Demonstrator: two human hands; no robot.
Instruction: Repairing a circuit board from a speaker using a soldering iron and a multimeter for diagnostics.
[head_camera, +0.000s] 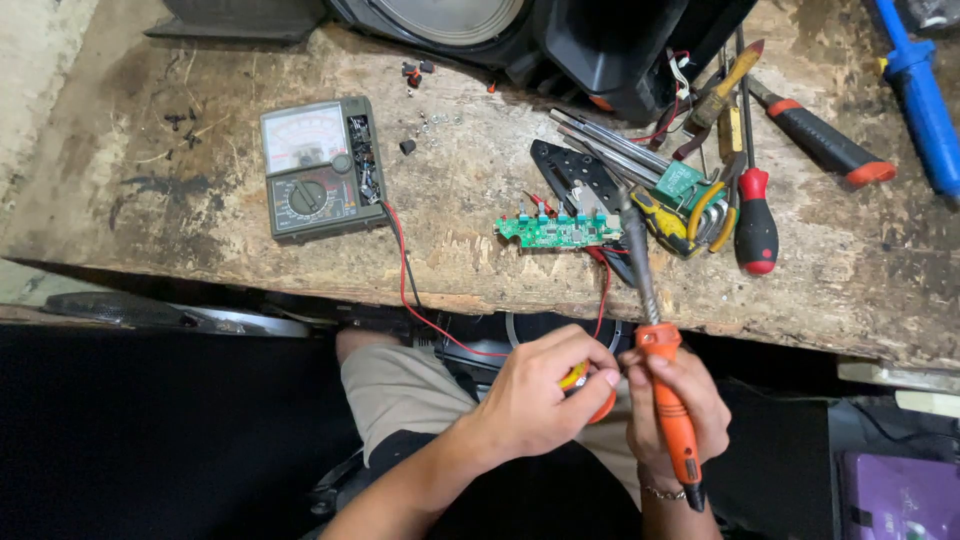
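Right hand (672, 400) fists an orange soldering iron (668, 385), tip at 12 over the worktop (200, 210); left hand (540, 395) pinches a small orange-yellow item (575, 378) (partly hidden). Risk: hot tip grazing fingers or the red wire (405, 275).

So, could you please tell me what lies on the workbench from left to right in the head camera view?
Analog multimeter → green circuit board → soldering iron, held in the right hand → red-and-black screwdriver → orange-tipped black screwdriver → blue tool handle.
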